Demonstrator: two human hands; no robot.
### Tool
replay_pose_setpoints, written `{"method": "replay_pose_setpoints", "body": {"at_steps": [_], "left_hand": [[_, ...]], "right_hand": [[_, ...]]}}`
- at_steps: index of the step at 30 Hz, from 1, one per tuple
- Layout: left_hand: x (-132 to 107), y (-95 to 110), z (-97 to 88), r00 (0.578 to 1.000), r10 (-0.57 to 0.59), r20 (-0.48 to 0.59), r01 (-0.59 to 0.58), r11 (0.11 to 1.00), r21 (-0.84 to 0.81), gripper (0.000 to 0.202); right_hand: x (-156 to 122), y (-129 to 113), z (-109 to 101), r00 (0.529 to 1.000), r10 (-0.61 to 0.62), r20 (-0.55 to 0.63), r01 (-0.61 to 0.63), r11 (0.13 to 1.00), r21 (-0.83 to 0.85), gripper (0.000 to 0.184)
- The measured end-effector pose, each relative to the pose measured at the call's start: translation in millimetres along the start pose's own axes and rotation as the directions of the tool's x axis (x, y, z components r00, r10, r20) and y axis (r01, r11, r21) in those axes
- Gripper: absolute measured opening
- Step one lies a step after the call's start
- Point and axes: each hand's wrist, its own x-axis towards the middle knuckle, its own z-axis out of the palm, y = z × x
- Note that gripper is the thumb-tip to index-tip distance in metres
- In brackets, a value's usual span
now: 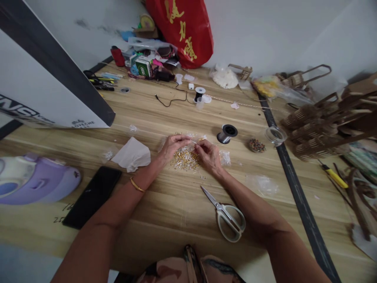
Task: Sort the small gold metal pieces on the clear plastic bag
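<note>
A loose heap of small gold and silver jewellery findings (pixel 186 159) lies on the wooden table (pixel 165 208). Just over its far edge, my left hand (pixel 174 146) and my right hand (pixel 209 155) meet fingertip to fingertip. Between them is a thin silvery piece (pixel 193 142), too small to make out exactly; the fingers of both hands are pinched at it. Scissors (pixel 225 214) with pale handles lie nearer to me, beside my right forearm. A spool of silvery wire (pixel 227 134) stands beyond my right hand.
On the left are a white tissue (pixel 132 154), a black phone (pixel 92 196), a purple device (pixel 41 179) and a large box (pixel 53 78). A dish of beads (pixel 257 145), a clear round container (pixel 276 135) and brown openwork pieces (pixel 324 118) stand right. A red bag (pixel 182 33) leans behind.
</note>
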Motion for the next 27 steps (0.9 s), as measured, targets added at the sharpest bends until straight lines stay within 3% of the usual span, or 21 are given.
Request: {"method": "replay_pose_setpoints", "body": {"at_steps": [16, 27], "left_hand": [[2, -3, -0.6, 1.000, -0.006, -0.026, 0.005, 0.999, -0.047, 0.033], [7, -5, -8.1, 0.995, 0.045, -0.083, -0.050, 0.997, -0.060, 0.025]], "right_hand": [[2, -2, -2, 0.999, -0.012, 0.043, 0.010, 0.999, 0.032, 0.025], [6, -8, -5, 0.999, 0.025, -0.043, -0.021, 0.996, 0.082, 0.031]]}}
